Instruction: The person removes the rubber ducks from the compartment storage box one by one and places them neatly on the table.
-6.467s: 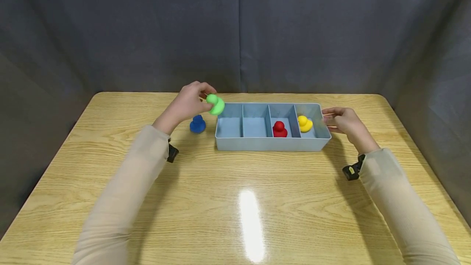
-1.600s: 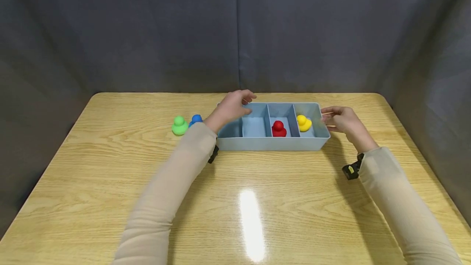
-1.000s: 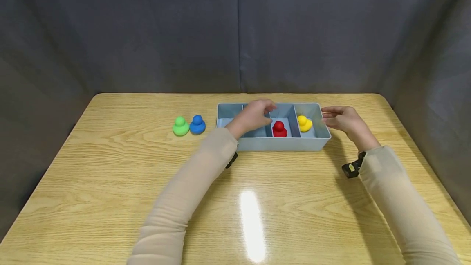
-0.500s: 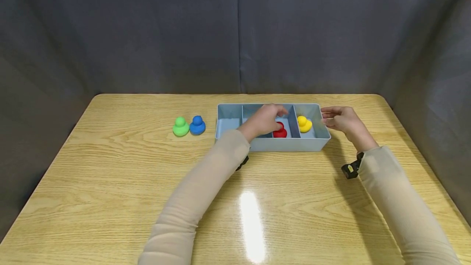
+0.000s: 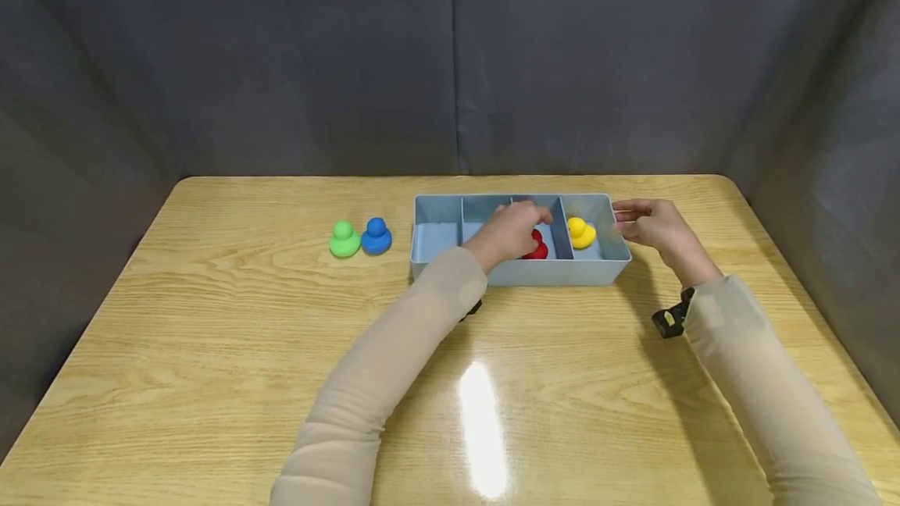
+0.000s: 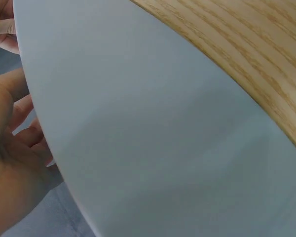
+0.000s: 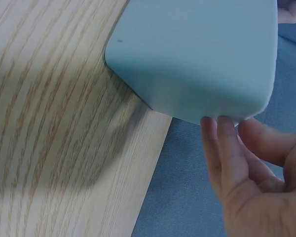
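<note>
Fingers point(image 5: 537, 217) of the left hand point(image 5: 511, 231) curl round the red duck point(image 5: 538, 246) in the tray point(image 5: 520, 273); the right hand point(image 5: 654, 225) steadies the tray's right end.

The red duck sits in the third compartment from the left, mostly hidden under the left hand, which grasps it from above. The right hand's fingers point(image 7: 222, 148) lie straight against the tray's outer wall, holding nothing. A yellow duck point(image 5: 580, 232) stands in the far-right compartment; a green duck point(image 5: 344, 240) and a blue duck point(image 5: 376, 236) stand side by side on the bench point(image 5: 211, 318), left of the tray. The red duck looks small, light and probably soft rubber, so it should lift easily; the narrow neck between head and body seems the surest place to pinch, since the rounded body may slip.
</note>
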